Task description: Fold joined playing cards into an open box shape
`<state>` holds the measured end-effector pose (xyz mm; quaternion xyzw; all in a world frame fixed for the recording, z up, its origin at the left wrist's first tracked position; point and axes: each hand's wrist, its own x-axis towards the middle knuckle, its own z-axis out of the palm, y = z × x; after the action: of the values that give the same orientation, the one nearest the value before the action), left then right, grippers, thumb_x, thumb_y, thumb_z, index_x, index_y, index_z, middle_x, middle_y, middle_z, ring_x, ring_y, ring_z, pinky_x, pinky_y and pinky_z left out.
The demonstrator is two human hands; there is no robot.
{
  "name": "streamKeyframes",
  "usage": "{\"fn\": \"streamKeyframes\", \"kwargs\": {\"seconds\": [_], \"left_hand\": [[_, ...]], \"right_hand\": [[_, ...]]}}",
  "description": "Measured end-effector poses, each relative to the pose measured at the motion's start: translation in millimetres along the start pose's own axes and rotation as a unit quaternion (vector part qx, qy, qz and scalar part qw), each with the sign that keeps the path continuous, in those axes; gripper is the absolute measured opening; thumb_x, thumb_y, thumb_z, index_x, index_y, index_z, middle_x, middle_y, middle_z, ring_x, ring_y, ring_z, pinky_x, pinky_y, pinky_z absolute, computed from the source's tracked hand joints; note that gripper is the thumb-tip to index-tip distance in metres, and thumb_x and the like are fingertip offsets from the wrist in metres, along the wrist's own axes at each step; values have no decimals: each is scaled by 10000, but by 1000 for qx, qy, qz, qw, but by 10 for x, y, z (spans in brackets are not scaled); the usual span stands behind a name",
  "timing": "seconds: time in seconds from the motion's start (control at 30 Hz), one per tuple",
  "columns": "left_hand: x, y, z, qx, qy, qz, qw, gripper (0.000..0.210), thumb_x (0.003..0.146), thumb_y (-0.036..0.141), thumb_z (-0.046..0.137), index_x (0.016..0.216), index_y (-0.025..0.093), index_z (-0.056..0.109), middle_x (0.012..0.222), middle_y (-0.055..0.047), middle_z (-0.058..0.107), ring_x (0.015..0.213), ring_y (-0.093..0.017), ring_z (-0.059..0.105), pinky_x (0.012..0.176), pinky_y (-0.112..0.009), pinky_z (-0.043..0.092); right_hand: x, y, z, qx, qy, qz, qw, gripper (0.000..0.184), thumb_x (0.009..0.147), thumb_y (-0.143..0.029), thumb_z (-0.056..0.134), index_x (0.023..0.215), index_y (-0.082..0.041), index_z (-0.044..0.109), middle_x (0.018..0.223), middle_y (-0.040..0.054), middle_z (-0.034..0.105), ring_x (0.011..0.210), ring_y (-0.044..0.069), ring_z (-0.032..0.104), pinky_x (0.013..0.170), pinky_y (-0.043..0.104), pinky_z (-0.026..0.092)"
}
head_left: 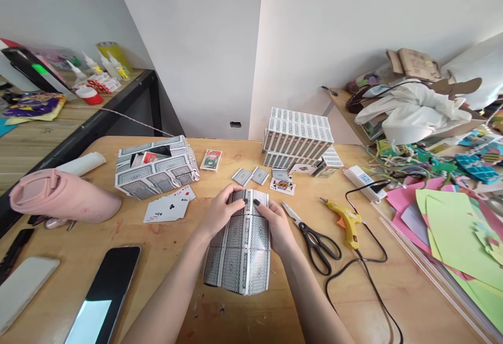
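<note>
Between my hands is a box-like piece covered in grey-patterned playing cards, its length pointing toward me. My left hand grips the far left part, thumb on top. On the far right part my right hand closes in the same way, its thumb pressing the top near a seam. The fingers beneath are hidden. Just beyond lie small grey card pieces and a face card. Black-handled scissors rest right of my right hand, with a yellow glue gun farther right.
A card-covered box with an opening stands back left, near fanned playing cards and a card pack. Stacked card boxes stand at the back. A pink tumbler, a phone, a power strip and coloured paper lie around.
</note>
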<state>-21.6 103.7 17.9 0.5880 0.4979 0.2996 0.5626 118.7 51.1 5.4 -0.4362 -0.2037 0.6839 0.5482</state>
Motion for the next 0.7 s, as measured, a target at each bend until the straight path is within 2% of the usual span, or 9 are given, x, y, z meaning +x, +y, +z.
{"fn": "streamKeyframes", "kwargs": {"seconds": [0.27, 0.7], "left_hand": [[-31, 41, -15, -29, -13, -11, 999, 279, 689, 301, 575, 941, 182, 572, 841, -6, 606, 892, -209, 550, 766, -294, 422], [-65, 65, -42, -58, -20, -25, 998, 263, 693, 322, 587, 924, 195, 570, 836, 2, 616, 865, -198, 557, 762, -294, 423]], "right_hand": [[11, -45, -31, -15, -6, 20, 1000, 260, 633, -334, 724, 814, -165, 644, 699, 8, 678, 583, 141, 583, 607, 251, 430], [9, -69, -2, -47, -22, 7, 999, 282, 664, -373, 712, 853, -169, 665, 758, 26, 692, 640, 171, 611, 581, 265, 441]]}}
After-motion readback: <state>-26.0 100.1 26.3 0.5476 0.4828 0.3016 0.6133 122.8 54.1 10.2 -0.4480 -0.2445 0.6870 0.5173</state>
